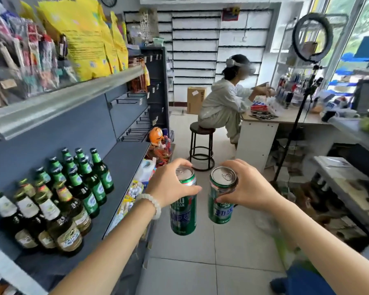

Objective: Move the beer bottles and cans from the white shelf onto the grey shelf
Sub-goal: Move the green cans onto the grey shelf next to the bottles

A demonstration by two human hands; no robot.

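I'm carrying two tall green aluminium beer cans, one per hand, upright, side by side w/ a gap between, over the tiled floor. My left hand (171,184) is clamping the left can (183,206) near its top rim, thumb in front, fingers round the back; my right hand (246,186) is gripping the right can (221,195) the same way. The grey metal shelf (124,167) is sitting just left of my left hand, green glass beer bottles (81,188) already on it, bare deck beside them. Cans prob. full, so weighty; thin walls dent, smooth skin slips, so I'm judging a grip lower on the body safer.
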